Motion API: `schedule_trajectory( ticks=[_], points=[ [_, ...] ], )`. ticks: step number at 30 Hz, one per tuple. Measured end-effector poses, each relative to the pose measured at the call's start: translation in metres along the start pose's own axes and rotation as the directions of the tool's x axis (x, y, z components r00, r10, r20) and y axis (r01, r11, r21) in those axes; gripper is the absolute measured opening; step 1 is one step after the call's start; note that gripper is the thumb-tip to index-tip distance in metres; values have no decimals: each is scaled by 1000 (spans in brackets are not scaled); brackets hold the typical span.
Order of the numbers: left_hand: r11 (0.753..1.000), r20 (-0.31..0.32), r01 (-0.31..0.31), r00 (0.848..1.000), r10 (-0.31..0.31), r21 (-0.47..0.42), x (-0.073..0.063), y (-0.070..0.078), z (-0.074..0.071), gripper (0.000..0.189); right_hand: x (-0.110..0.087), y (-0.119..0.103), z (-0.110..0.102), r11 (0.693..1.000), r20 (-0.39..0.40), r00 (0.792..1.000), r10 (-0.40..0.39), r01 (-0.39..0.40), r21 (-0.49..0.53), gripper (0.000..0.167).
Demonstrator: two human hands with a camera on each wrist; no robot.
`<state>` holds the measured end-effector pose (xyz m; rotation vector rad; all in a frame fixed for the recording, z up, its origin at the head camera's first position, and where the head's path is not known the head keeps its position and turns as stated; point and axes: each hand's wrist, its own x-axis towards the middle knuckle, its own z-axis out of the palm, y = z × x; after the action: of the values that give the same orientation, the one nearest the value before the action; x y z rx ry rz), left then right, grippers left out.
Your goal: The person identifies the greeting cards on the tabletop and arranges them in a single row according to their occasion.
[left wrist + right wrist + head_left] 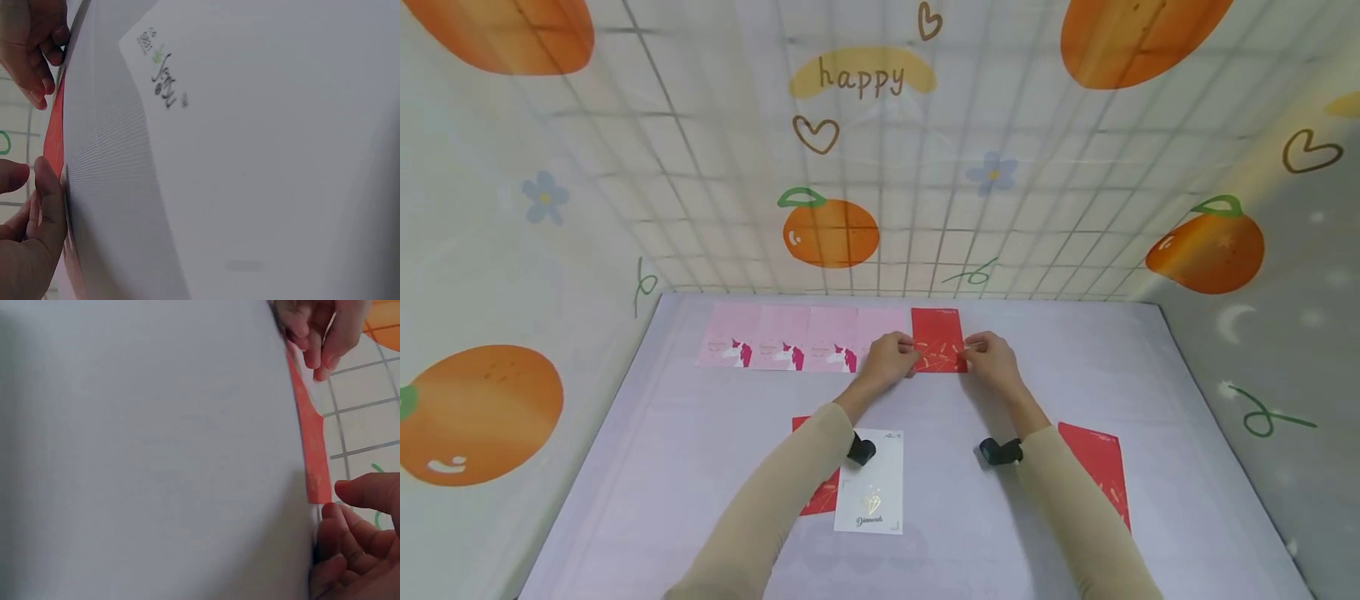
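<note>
A red card (937, 337) with gold streaks lies at the back of the table, at the right end of a row of pink unicorn cards (782, 337). My left hand (889, 360) touches its left edge and covers part of the last pink card. At the lower right edge is my right hand (992, 362), fingertips by the corner. Both wrist views show a gap between thumb and forefinger at the red card's edge (312, 450). Nearer me, a white "Diamonds" card (880, 487) overlaps another red card (823, 496), partly hidden by my left sleeve.
A further red card (1101, 467) lies at the right, partly under my right forearm. A cloth with oranges and a grid pattern (880, 167) hangs behind and at the sides of the pale table (700, 467).
</note>
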<state>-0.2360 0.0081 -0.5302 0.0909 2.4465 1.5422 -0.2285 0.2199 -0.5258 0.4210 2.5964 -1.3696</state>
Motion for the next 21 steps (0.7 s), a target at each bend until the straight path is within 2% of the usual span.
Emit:
schedule_trajectory(
  ticks=[4,8,14,21],
  points=[
    [999,13,-43,999,43,-18,-5,6,-9,32,-6,-5,-4,1000,-5,1000,-19,19,18,36],
    [997,37,-74,997,75,-31,-17,14,-22,34,-18,-12,-8,994,-23,994,-110,110,1,35],
    [992,54,-120,991,122,-48,-42,18,-46,34,-44,-24,-9,973,-39,972,-230,230,-7,37],
    [983,18,-169,985,170,-71,-75,17,-66,30,-78,-35,-7,943,-53,943,-330,331,19,34]
  ],
)
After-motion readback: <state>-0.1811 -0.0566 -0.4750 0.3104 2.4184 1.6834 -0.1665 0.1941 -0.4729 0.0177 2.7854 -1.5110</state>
